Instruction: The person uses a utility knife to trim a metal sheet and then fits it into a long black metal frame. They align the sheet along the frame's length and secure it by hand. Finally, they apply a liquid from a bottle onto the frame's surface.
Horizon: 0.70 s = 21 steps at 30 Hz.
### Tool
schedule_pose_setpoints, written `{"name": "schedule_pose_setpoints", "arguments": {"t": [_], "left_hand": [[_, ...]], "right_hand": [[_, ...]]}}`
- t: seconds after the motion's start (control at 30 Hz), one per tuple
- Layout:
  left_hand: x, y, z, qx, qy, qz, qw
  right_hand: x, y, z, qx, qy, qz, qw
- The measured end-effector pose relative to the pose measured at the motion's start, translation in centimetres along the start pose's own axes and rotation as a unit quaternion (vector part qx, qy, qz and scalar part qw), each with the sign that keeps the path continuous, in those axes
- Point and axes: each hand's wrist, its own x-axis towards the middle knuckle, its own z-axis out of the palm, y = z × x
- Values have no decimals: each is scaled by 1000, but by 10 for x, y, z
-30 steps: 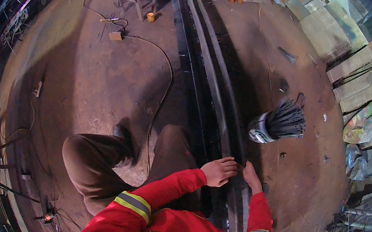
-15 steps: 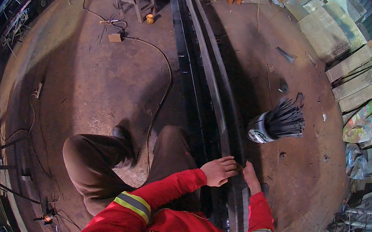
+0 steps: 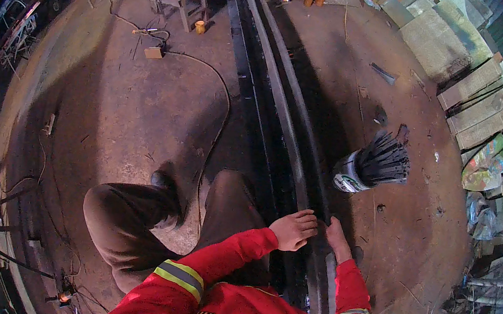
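Bare floor [image 3: 111, 113] is lying open left of the steel beams [image 3: 283, 110]. A can of rods [image 3: 368, 166] is crowding their right side.

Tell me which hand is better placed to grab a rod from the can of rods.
Right, probably. The right hand rests on the far side of the long steel beam, nearer the can of rods; the left hand lies across the beam.

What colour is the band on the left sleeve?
Yellow-green with a grey middle stripe, on the red sleeve; head view.
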Motion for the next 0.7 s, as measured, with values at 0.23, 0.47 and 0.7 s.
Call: {"name": "schedule_pose_setpoints", "arguments": {"t": [0.23,0.47,0.7], "left_hand": [[-14,-2,-3,0,-4,-16,1000],[-5,-1,-1,-9,7,-6,1000],[-6,-1,-3,-11,-7,-17,1000]], "right_hand": [[-10,-53,10,21,-29,21,999],[-14,-61,-3,18,-15,30,999],[-18,-81,-4,56,-13,12,998]]}}
